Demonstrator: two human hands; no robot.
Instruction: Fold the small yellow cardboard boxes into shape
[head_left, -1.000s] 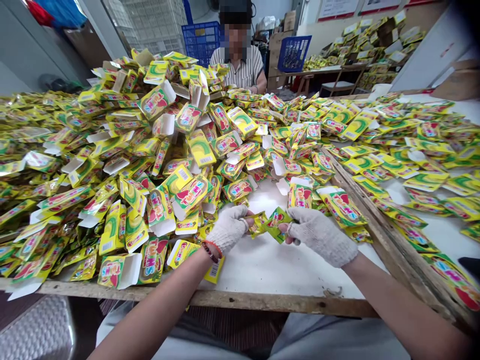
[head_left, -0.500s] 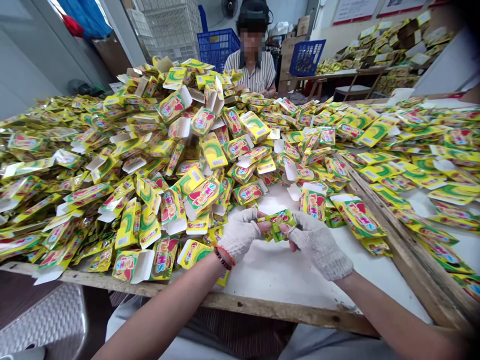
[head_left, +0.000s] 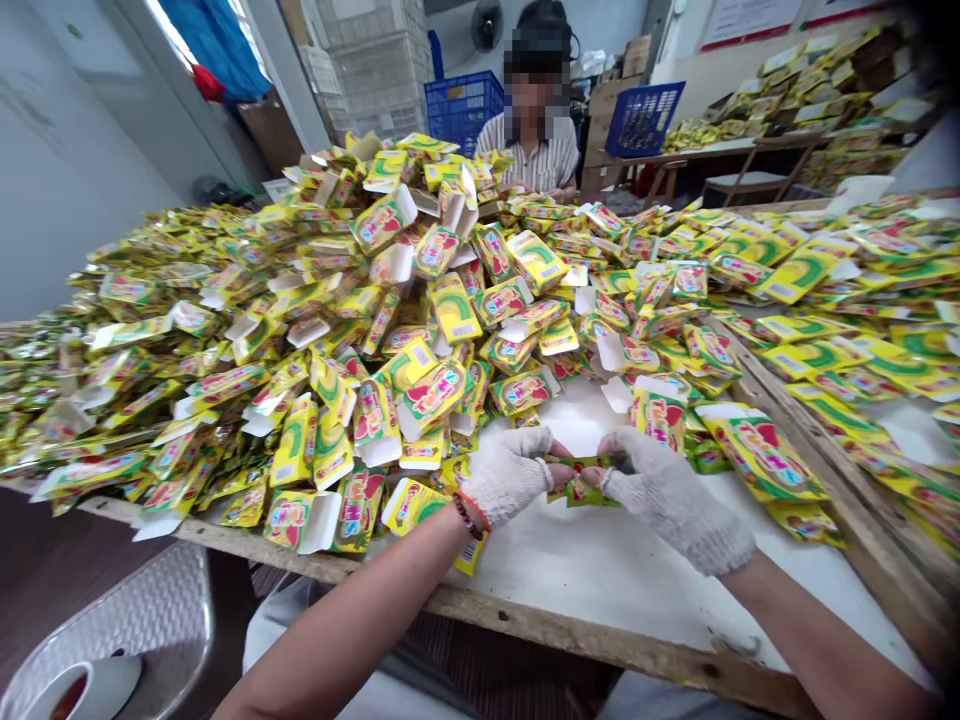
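Note:
Between my two hands is a small green-and-yellow candy packet (head_left: 583,484), held just above the white tabletop (head_left: 555,560). My left hand (head_left: 510,475), in a fingerless white knit glove, pinches its left end. The right end is gripped by the thumb and fingers of my right hand (head_left: 667,495), gloved the same way. Left of my left wrist lie printed candy boxes (head_left: 358,508), some with white flaps raised. Beyond my right hand, a box with an open white flap (head_left: 658,412) and a larger box (head_left: 761,452) rest on the table.
A high heap of yellow boxes and packets (head_left: 315,290) covers the left and far side. A wooden strip (head_left: 802,410) divides off more flat boxes at right. Across the table sits a person in a striped shirt (head_left: 529,150). A white cup (head_left: 97,690) stands on a woven-pattern seat at lower left.
The view has swung left, so everything sits further right. The packet has tilted and now shows a narrower face, with both hands still on it.

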